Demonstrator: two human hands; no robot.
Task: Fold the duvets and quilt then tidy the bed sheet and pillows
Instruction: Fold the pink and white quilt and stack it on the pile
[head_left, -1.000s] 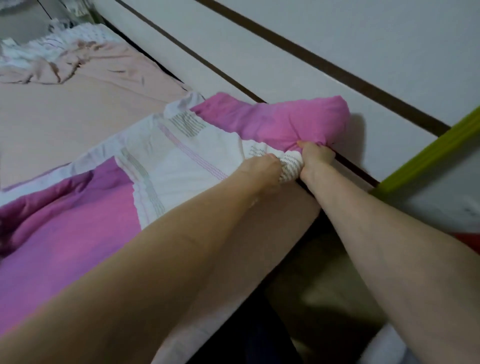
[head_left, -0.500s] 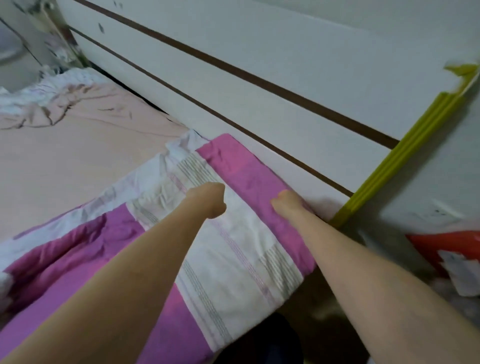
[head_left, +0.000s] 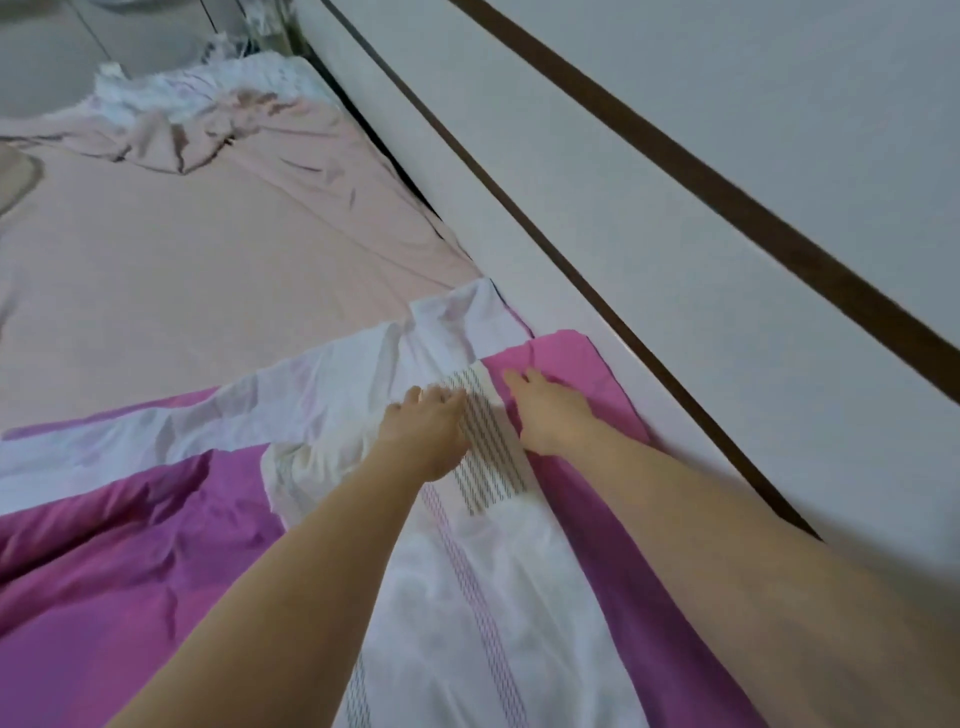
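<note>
A pink and white duvet (head_left: 467, 597) with thin grey and pink stripes lies spread over the near part of the bed. My left hand (head_left: 428, 434) rests flat on its white panel, fingers straight. My right hand (head_left: 545, 410) presses flat on the pink strip beside the striped band, close to the duvet's far corner by the headboard. Beyond the duvet the pale pink bed sheet (head_left: 208, 249) lies bare, creased near its far end. A rumpled white and pink cover (head_left: 182, 119) is bunched at the far end of the bed.
A white headboard panel (head_left: 649, 234) with dark brown stripes runs along the right side of the bed. A dark gap (head_left: 395, 171) separates the mattress from it. A beige object's edge (head_left: 15, 176) shows at the far left.
Both hands have let go of the bunched duvet corner and moved forward along it. The duvet now lies flat, and my fingers have gone from curled to spread flat.
</note>
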